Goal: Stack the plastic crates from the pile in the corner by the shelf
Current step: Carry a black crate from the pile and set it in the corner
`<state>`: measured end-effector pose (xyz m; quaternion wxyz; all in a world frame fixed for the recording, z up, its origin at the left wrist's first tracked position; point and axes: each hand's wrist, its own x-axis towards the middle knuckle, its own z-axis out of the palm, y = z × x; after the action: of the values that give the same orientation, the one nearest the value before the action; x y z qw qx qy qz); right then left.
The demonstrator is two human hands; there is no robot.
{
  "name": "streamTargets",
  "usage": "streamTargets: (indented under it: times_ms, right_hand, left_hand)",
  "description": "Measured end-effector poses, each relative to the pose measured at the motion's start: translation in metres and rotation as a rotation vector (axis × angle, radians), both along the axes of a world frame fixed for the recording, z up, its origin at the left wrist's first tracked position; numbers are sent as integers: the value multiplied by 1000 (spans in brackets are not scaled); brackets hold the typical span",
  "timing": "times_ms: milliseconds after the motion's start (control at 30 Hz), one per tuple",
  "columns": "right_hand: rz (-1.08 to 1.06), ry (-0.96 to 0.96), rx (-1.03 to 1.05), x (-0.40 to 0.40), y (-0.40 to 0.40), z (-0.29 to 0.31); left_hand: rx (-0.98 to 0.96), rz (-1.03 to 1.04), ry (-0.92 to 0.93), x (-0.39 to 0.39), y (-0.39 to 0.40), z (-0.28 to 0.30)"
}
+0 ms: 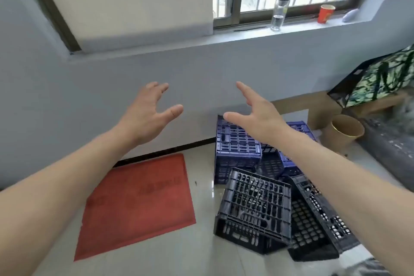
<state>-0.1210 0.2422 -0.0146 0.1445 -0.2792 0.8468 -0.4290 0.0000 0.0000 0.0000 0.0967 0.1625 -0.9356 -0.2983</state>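
Hands out front, both spread wide and holding nothing: left hand point(146, 111) over bare wall, right hand point(257, 116) above the crate pile. Fingers splayed at roughly crate width, so this reads as a reach-in to grab one by its sides. No contact yet.

Crates sit in a loose heap on the tiled floor point(201, 253) against the wall, right of the red mat point(139, 204). Blue crate point(237, 143) at the back is tipped, base facing the camera. Black crate point(253, 206) in front is also tipped, leaning on another black crate point(313, 219) beside it. Nothing nested or squared up, so stacking hasn't started from what's visible.

Hard to read:
- Right forearm covers the middle of the pile; a second blue crate point(300, 127) shows only in bits, so the total count is unclear.
- Can't tell which crates bear on which under the arm.
- Shelf at right is mostly cut off; only a cardboard tub point(342, 134) and a patterned bag point(380, 78) show.
- Sill holds a bottle point(280, 11) and red cup point(326, 14), not part of the job.
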Motion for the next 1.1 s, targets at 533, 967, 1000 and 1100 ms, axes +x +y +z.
streamTargets:
  times_ms: [533,967,1000,1100]
  right_hand:
    - [-345,-132,328,-43,53,-107]
    - [-275,-399,603,-36,54,-227]
    - [-270,-413,615,-36,55,-235]
    - [-254,-444,632,-37,62,-259]
  left_hand:
    - [36,-343,-230,-143,33,-111]
    - [22,-470,-371,-177,60,-192]
    - [20,-477,-383,-178,64,-199]
    - [8,-496,-426,-178,77,-223]
